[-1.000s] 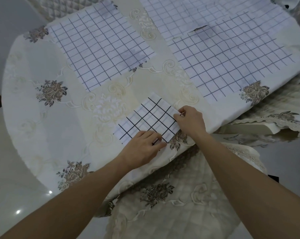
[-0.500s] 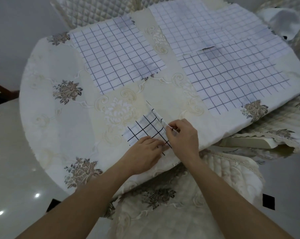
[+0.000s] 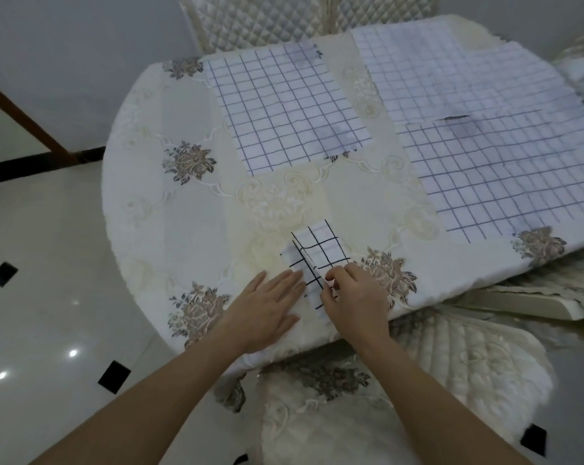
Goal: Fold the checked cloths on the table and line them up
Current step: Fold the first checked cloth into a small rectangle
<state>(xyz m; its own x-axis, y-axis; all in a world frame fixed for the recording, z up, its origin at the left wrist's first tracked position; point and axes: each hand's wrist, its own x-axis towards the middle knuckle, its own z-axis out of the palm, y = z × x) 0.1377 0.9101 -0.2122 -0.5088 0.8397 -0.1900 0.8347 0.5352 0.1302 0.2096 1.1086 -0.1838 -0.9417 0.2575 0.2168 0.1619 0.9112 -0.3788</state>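
A small white cloth with a bold black check (image 3: 320, 256) lies folded near the table's front edge, one flap standing up along a crease. My right hand (image 3: 354, 300) pinches its near right edge. My left hand (image 3: 267, 307) lies flat with fingers together, its fingertips pressing the cloth's left side. An unfolded checked cloth (image 3: 283, 105) lies flat at the back middle. Two larger checked cloths (image 3: 505, 156) overlap at the back right.
The round table (image 3: 189, 229) wears a cream floral tablecloth. A quilted chair seat (image 3: 401, 380) sits just below the front edge, and more quilted chairs (image 3: 270, 25) stand behind. Shiny tiled floor (image 3: 32, 297) lies to the left.
My right hand has carried the small cloth's right side over to the left, so the cloth is narrower now. My left hand has spread flat on it. The camera has tilted up.
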